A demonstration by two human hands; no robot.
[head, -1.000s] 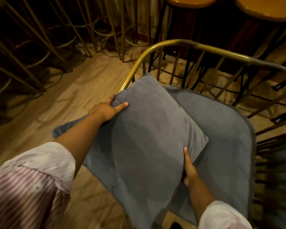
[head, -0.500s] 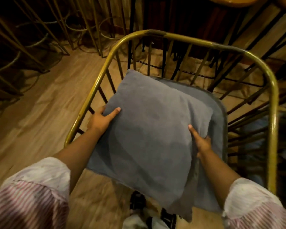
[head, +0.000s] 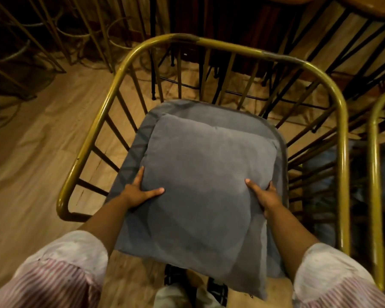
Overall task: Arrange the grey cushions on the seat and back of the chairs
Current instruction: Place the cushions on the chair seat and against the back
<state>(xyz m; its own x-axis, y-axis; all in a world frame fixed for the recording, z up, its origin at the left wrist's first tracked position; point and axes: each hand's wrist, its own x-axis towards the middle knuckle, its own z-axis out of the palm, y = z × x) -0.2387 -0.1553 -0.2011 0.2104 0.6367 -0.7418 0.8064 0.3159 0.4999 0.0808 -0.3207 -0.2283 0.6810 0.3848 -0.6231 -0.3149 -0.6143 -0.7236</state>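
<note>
A square grey cushion [head: 207,174] lies over a flat grey seat cushion [head: 133,150] inside a chair with a curved brass frame [head: 229,46]. My left hand [head: 138,192] grips the square cushion's left edge, thumb on top and fingers tucked under. At the right edge my right hand [head: 265,196] holds it the same way. The cushion's near corner hangs over the seat's front edge. Most of the seat cushion is hidden beneath it; only its far and left borders show.
A second brass chair frame [head: 375,174] stands close on the right with something grey on its seat. Black-legged stools with wooden tops [head: 371,5] crowd the back. Brass stool legs [head: 53,34] fill the far left. Wooden floor [head: 31,152] lies to the left.
The square cushion has turned from skewed to lined up with the seat and moved toward the chair's middle. My hands have slid down to its near side edges. My view has shifted over the chair.
</note>
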